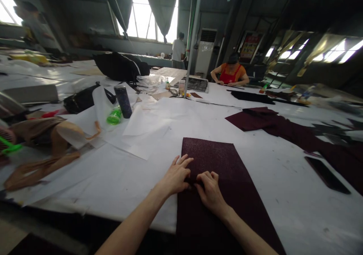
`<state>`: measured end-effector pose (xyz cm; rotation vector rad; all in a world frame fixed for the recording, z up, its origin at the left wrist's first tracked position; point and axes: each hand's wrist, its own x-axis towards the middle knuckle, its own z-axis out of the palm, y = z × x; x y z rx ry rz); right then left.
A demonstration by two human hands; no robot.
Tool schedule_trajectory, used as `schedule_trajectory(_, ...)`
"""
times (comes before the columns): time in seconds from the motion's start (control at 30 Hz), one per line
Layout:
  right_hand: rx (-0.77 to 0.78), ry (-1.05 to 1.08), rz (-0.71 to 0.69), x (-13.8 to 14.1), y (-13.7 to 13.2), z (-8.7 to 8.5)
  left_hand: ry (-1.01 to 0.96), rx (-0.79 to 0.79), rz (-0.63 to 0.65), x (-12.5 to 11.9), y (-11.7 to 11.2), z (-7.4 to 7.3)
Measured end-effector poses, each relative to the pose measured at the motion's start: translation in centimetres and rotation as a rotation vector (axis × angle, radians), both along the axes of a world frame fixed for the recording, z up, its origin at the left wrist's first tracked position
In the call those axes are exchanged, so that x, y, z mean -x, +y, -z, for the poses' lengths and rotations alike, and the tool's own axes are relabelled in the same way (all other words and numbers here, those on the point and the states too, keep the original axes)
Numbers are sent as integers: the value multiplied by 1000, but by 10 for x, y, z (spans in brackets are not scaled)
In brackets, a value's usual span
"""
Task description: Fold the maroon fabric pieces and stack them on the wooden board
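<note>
A dark maroon cloth panel (215,153) lies at the front of the white-covered table and hangs over its near edge. A crease or fold line crosses it under my fingers. My left hand (178,174) is at the cloth's left edge, thumb and forefinger closed on the fold, the other fingers stretched over the fabric. Just to the right, my right hand (210,191) has its fingers curled and pinches the same fold. The two thumbs almost meet. What lies under the fingertips is hidden.
More maroon cloth (283,128) and a phone (327,174) lie to the right. White paper (141,134), a dark cylinder (123,101), a green bottle (114,115) and brown strips (42,168) are on the left. A thin pole (193,39) rises mid-table. A person (230,73) works across.
</note>
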<state>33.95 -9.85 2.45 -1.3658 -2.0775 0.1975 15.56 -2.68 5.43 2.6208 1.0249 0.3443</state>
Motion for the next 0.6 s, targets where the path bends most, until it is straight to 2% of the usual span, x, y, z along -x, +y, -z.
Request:
schedule_trajectory(0.1, -12, -47, 57, -33, -5, 1, -5, -7, -34, 5, 2, 5)
schedule_trajectory(0.23, -34, -201, 147, -112, -20, 2, -64, -5, -44, 9, -1, 11)
schedule_trajectory(0.3, -14, -274, 187, -147, -26, -3, -97, 12, -60, 9, -3, 14)
schedule_trajectory(0.37, 4, -326, 201, -163, -27, -13, -124, 25, -76, 9, -4, 16)
schedule_trajectory(0.4, 6, -336, 188, -161, -25, -20, -132, 30, -83, 9, -5, 17)
schedule_trajectory(0.47, 3, -314, 111, -138, -16, -32, -141, 35, -95, 10, -6, 19)
schedule_trajectory(0.53, 20, -240, -18, -99, -2, -40, -145, 34, -105, 10, -8, 20)
schedule_trajectory(0.6, 72, -132, -124, -57, 11, -40, -149, 26, -117, 10, -10, 21)
